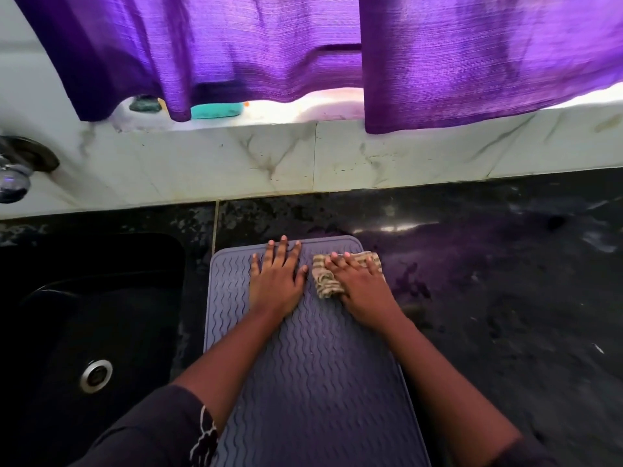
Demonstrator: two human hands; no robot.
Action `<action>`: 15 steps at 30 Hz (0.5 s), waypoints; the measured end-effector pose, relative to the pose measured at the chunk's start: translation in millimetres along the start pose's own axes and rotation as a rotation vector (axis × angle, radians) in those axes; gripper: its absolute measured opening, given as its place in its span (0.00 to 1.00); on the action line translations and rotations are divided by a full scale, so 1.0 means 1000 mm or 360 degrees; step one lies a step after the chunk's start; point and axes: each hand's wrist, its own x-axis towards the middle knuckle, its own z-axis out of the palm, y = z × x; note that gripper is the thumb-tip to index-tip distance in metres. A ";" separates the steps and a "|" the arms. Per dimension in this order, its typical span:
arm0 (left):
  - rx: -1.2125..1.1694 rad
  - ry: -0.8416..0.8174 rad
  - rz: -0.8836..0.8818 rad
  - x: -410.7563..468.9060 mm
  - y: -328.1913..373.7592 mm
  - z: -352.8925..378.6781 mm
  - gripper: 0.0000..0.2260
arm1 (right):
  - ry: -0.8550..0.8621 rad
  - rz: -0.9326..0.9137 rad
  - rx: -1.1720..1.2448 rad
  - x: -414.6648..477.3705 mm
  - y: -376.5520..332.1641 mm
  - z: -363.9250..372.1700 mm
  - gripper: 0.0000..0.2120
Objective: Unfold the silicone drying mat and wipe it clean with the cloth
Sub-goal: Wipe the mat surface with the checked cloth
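2 hands on mat [313, 365]: right hand [362, 291] presses cloth [328, 279]; no writing.

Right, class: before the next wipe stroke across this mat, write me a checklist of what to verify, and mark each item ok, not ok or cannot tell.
1. Mat unfolded and flat on the counter: ok.
2. Left hand pressed flat on the mat to steady it: ok.
3. Cloth under the right hand, touching the mat: ok.
4. Cloth at the far right corner, with unwiped length toward the person: ok.
5. Mat clear of the sink edge: ok, it lies beside it.
6. Mat surface already clean: cannot tell.
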 end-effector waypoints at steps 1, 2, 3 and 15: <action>0.0001 -0.0001 0.0002 0.000 0.000 0.000 0.25 | 0.0036 0.0006 0.0003 -0.002 0.000 0.002 0.30; 0.0002 -0.0004 0.0004 0.000 0.000 0.000 0.25 | 0.0074 0.0016 0.0018 -0.002 -0.001 0.002 0.30; -0.0002 -0.0005 0.0007 0.000 0.000 0.001 0.25 | 0.0103 0.0025 0.0038 -0.001 -0.001 0.003 0.30; -0.0037 -0.0055 0.0015 -0.001 -0.001 -0.002 0.26 | 0.0487 0.0364 0.0922 0.042 0.021 -0.066 0.21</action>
